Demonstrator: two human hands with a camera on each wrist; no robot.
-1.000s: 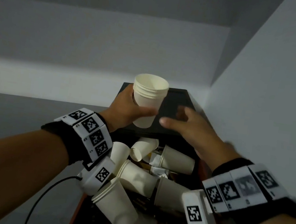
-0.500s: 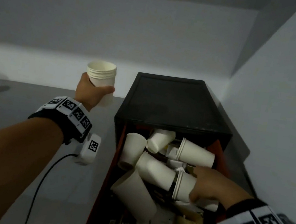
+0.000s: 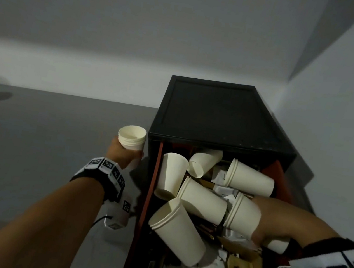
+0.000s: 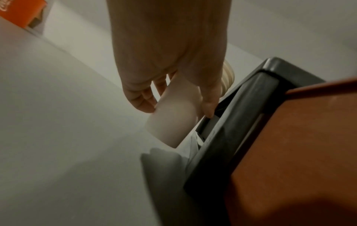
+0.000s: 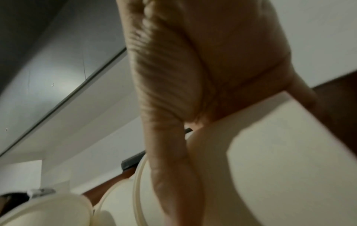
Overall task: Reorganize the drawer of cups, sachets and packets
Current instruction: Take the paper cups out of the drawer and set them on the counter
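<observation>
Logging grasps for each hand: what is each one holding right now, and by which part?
Left hand grips the stack of cups around its side wall. Right hand grips a lying cup around its side.

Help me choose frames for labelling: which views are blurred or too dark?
Head view: dim, sharp enough; cups in the drawer readable, marker bands slightly smeared. Left wrist view: soft; stack of cups casts a shadow on the counter. Right wrist view: worst, motion-blurred, right hand fills it.
</observation>
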